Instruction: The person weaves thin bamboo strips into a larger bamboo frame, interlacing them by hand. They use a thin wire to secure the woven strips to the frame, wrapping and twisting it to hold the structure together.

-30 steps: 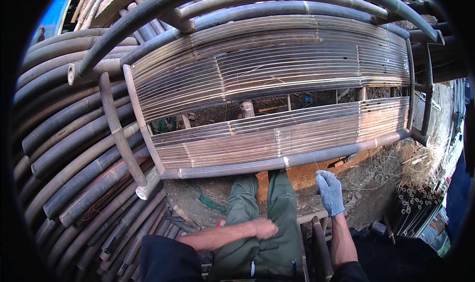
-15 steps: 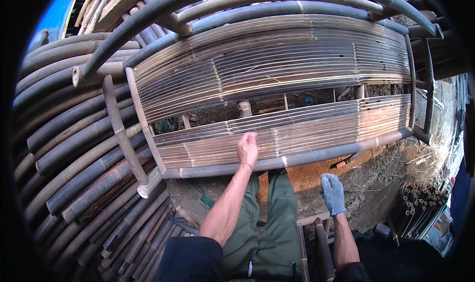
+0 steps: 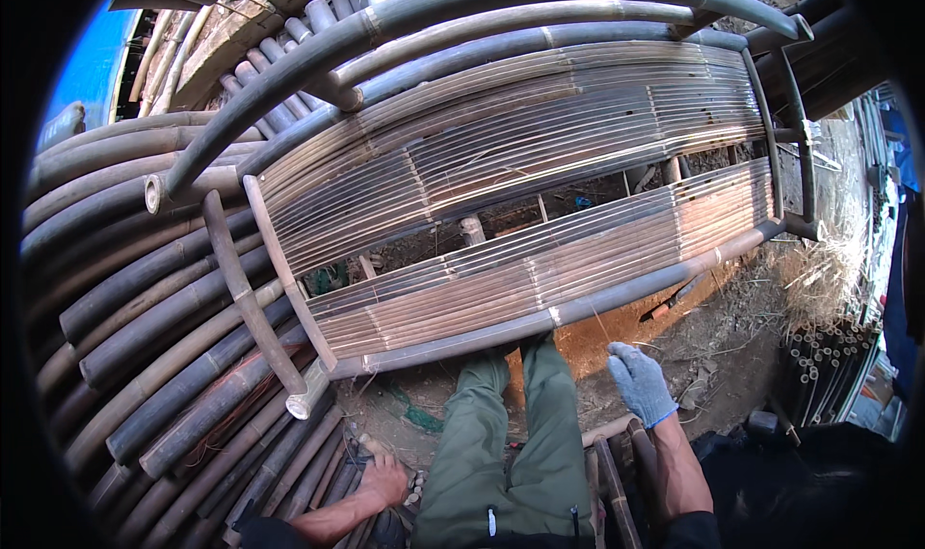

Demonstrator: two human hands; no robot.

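Head view: the slatted bamboo bench (image 3: 472, 298), across the middle, looks stiff and bulky, best lifted by its front rail (image 3: 617, 292); gloved right hand (image 3: 640, 385) seems closed on a thin strand (image 3: 602, 328), bare left hand's (image 3: 386, 479) grip unclear.

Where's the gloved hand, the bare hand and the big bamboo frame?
Gloved right hand (image 3: 643, 387): head view, back of the glove.
Bare left hand (image 3: 386, 480): head view, back of the hand.
Bamboo frame (image 3: 636, 289): head view, front rail.

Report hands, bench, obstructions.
Left hand bare, low beside stacked bamboo poles, grip unclear. Right hand gloved, thin strand apparently pinched. Bamboo bench ahead, gap between seat slats. Orange-handled tool on ground, not blocking hands.
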